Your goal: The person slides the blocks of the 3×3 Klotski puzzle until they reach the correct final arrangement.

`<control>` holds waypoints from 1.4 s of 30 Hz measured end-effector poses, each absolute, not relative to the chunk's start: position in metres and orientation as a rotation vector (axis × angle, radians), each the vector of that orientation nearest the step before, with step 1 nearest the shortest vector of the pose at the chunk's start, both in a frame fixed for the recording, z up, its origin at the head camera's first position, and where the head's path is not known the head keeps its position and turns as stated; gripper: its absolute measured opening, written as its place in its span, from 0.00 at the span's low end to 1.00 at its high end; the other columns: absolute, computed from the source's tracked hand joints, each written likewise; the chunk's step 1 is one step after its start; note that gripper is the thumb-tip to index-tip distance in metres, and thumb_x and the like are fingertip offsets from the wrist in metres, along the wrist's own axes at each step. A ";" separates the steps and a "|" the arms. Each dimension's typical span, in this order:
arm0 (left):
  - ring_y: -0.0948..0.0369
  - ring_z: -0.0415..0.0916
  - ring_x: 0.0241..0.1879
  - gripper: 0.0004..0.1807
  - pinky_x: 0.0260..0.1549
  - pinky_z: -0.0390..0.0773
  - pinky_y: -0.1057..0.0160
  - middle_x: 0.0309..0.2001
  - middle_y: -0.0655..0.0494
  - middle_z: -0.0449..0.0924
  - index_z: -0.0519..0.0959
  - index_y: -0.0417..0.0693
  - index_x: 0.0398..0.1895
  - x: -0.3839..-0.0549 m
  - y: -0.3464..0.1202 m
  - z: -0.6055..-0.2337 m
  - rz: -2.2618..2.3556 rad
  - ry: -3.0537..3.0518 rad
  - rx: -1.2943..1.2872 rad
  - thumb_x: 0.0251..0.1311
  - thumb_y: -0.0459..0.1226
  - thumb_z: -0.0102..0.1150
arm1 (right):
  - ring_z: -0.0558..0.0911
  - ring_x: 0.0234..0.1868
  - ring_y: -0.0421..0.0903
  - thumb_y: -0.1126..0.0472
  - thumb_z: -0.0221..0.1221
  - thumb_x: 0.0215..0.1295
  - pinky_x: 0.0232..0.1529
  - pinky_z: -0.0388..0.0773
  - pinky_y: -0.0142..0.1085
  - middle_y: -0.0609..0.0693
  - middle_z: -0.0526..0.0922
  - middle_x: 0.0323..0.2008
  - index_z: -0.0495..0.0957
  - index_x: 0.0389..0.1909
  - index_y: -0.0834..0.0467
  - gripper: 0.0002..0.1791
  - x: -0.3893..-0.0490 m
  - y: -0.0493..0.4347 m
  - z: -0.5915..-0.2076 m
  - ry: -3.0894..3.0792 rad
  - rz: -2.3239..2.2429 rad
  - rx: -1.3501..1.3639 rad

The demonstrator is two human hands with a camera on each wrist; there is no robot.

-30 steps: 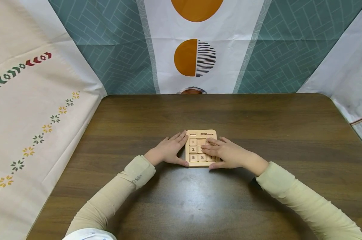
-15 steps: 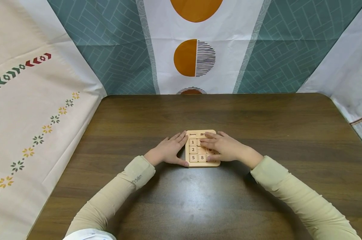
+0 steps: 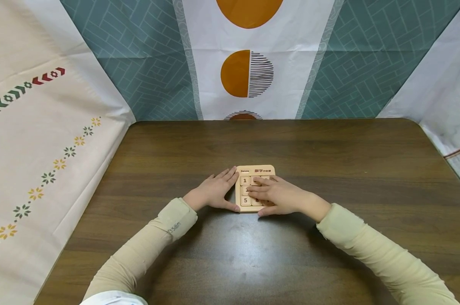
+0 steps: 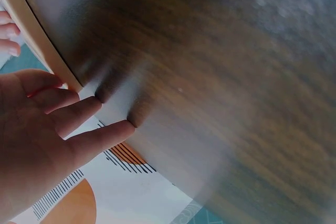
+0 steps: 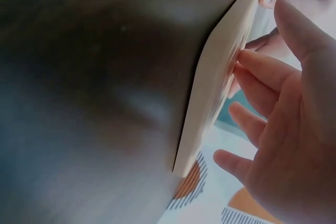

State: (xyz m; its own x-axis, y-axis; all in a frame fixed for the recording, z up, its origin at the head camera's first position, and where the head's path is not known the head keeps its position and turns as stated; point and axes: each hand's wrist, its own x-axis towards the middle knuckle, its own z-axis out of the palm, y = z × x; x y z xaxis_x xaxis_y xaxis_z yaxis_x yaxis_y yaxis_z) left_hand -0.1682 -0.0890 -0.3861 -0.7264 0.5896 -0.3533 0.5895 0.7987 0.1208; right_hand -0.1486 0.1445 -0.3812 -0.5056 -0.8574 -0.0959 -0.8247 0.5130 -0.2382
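Observation:
A wooden number sliding puzzle [image 3: 266, 167] lies flat on the brown table. My left hand [image 3: 216, 190] rests along its left side, fingers straight at the upper edge and thumb at the lower left corner. Over the tiles is my right hand [image 3: 283, 197], its straight fingers touching the middle row and its thumb by the front edge. The 1 tile [image 3: 245, 180] and the 5 tile [image 3: 246, 201] show in the left column. Most tiles on the right, and the gap, are hidden beneath the right hand. In the right wrist view, two fingertips meet the top of the puzzle [image 5: 215, 85].
The wooden table [image 3: 168, 152] spreads around the puzzle on all sides. Behind it hangs a teal and white curtain [image 3: 153, 72] with orange circles. A cream cloth [image 3: 35, 161] with flower patterns hangs at the left.
A tile moved up from the centre into the top middle gap. The right hand went up with it, then came back down and left onto the middle row. The left hand stayed still.

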 end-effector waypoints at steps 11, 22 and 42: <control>0.51 0.40 0.69 0.60 0.58 0.57 0.44 0.72 0.47 0.34 0.43 0.43 0.71 -0.168 -0.089 -0.386 -0.008 2.619 0.898 0.43 0.69 0.53 | 0.56 0.67 0.55 0.42 0.54 0.60 0.58 0.53 0.59 0.49 0.67 0.62 0.69 0.61 0.58 0.32 -0.147 0.161 -0.380 2.574 -0.288 -1.393; 0.52 0.40 0.69 0.60 0.58 0.57 0.44 0.72 0.48 0.33 0.43 0.43 0.71 -0.168 -0.090 -0.387 -0.007 2.617 0.894 0.43 0.69 0.52 | 0.56 0.66 0.56 0.42 0.53 0.61 0.58 0.53 0.58 0.52 0.67 0.62 0.67 0.62 0.59 0.33 -0.150 0.156 -0.377 2.608 -0.277 -1.406; 0.51 0.39 0.69 0.60 0.58 0.56 0.44 0.72 0.48 0.33 0.42 0.43 0.71 -0.169 -0.089 -0.385 -0.009 2.604 0.890 0.44 0.69 0.52 | 0.54 0.67 0.55 0.43 0.51 0.63 0.60 0.49 0.58 0.54 0.62 0.65 0.63 0.64 0.60 0.34 -0.146 0.131 -0.372 2.533 -0.213 -1.349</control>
State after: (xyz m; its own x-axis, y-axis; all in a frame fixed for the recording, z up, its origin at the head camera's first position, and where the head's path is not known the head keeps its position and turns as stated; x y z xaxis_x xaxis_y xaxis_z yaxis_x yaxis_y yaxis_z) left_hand -0.1687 -0.0892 -0.3855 -0.7240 0.5877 -0.3613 0.5900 0.7989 0.1171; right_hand -0.1465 0.1310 -0.3716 -0.5336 -0.8301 -0.1616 -0.7915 0.5575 -0.2505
